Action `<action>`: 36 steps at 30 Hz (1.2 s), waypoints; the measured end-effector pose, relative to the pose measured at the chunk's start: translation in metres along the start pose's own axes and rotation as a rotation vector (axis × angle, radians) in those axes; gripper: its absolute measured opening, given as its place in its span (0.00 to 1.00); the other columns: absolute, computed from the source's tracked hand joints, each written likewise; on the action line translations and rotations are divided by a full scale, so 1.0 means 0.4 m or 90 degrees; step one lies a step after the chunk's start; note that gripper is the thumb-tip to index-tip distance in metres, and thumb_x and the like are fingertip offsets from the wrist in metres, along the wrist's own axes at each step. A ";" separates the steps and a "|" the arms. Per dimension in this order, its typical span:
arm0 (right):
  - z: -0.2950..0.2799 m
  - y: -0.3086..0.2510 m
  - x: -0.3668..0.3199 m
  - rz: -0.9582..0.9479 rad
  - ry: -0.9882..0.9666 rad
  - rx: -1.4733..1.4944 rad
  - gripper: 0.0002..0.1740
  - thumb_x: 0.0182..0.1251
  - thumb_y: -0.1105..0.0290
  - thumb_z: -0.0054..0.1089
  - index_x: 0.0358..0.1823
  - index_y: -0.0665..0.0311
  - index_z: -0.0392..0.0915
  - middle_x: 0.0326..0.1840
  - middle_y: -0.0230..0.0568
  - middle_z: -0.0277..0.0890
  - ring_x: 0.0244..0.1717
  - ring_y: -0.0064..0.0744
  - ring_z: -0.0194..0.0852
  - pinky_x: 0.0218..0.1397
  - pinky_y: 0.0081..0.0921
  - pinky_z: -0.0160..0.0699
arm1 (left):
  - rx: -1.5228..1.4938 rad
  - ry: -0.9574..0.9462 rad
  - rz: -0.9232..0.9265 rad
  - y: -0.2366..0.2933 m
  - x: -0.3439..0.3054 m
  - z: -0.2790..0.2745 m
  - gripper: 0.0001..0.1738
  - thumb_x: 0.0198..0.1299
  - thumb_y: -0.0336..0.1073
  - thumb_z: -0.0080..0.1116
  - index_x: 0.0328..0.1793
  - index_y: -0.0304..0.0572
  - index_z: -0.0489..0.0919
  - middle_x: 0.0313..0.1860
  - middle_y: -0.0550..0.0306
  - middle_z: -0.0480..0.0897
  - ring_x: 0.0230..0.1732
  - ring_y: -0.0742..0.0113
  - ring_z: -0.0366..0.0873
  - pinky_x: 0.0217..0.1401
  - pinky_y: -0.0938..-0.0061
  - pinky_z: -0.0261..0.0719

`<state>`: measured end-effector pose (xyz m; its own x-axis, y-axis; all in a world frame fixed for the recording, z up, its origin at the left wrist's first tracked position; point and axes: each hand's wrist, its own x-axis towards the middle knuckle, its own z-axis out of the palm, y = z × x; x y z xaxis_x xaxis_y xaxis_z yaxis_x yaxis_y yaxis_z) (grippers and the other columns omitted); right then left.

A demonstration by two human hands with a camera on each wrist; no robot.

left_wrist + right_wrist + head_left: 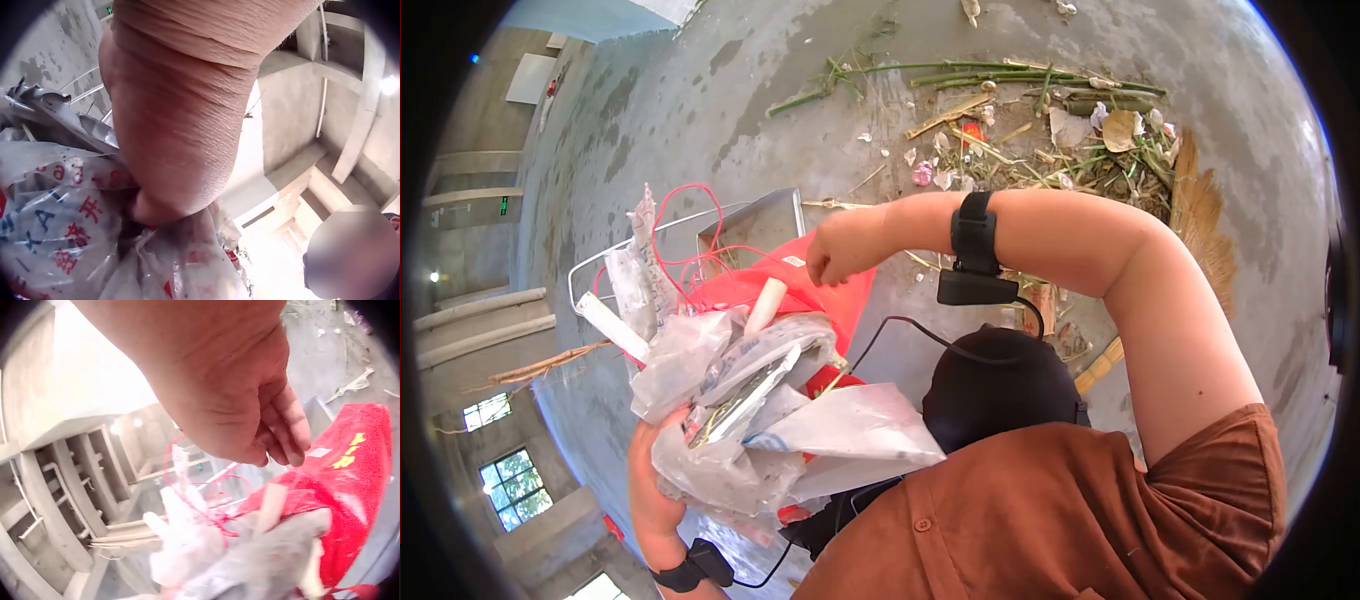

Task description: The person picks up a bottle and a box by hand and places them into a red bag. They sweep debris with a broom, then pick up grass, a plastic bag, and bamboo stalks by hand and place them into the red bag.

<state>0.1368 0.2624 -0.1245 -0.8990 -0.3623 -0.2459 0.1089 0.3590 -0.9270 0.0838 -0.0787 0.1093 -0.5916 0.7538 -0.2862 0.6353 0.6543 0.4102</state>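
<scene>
A bundle of crumpled clear plastic bags (pixel 720 375) (pixel 69 231) is held up by my left hand (pixel 662 425) (pixel 181 169); the plastic gathers at the thumb, and the other fingers are hidden. Behind the bundle lies a red bag (pixel 855 300) (pixel 356 487), with yellow lettering in the right wrist view. Over that bag hangs my right hand (pixel 845 245) (pixel 250 419), its fingers loosely bent with nothing between them. A pale tube-like piece (pixel 767 305) (pixel 271 507) sticks up from the plastic, just below the right hand. Red string (pixel 662 235) loops beside it.
A metal dustpan-like scoop (pixel 770 222) with a wire frame stands behind the red bag. Green stalks (pixel 1010 77), leaves and scraps lie on the concrete floor (pixel 730 110), next to a straw broom (pixel 1200 215). A dark rounded thing (pixel 990 385) is near the body.
</scene>
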 end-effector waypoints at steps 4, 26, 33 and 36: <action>0.081 -0.011 0.037 0.003 -0.080 0.005 0.16 0.67 0.65 0.58 0.50 0.66 0.85 0.40 0.41 0.88 0.41 0.30 0.87 0.41 0.29 0.86 | -0.088 0.031 -0.063 -0.013 -0.019 0.002 0.19 0.65 0.31 0.63 0.60 0.32 0.83 0.61 0.49 0.83 0.62 0.60 0.79 0.69 0.67 0.72; 0.023 -0.098 0.071 -0.192 0.262 -0.144 0.13 0.62 0.63 0.55 0.32 0.64 0.84 0.30 0.50 0.83 0.33 0.49 0.81 0.41 0.45 0.78 | -0.039 0.161 -0.103 -0.059 -0.017 -0.021 0.19 0.56 0.25 0.68 0.56 0.34 0.84 0.51 0.54 0.87 0.52 0.65 0.82 0.61 0.68 0.76; -0.019 -0.162 0.077 0.089 0.036 -0.132 0.17 0.64 0.57 0.57 0.35 0.64 0.86 0.31 0.47 0.84 0.34 0.46 0.83 0.41 0.43 0.82 | -0.014 0.093 -0.109 -0.038 0.012 -0.018 0.19 0.62 0.28 0.64 0.60 0.32 0.82 0.54 0.52 0.87 0.55 0.65 0.80 0.61 0.68 0.76; 0.001 -0.127 0.101 0.033 0.056 -0.301 0.18 0.67 0.56 0.55 0.37 0.64 0.86 0.36 0.49 0.85 0.38 0.49 0.84 0.44 0.45 0.82 | 0.037 0.136 -0.115 -0.023 0.013 -0.004 0.20 0.61 0.27 0.64 0.61 0.31 0.81 0.56 0.49 0.86 0.55 0.66 0.80 0.60 0.68 0.76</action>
<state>0.0953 0.2292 -0.0875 -0.9322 -0.2662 -0.2451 -0.0312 0.7340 -0.6784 0.0739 -0.0809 0.1053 -0.7852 0.5984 -0.1595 0.5333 0.7843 0.3169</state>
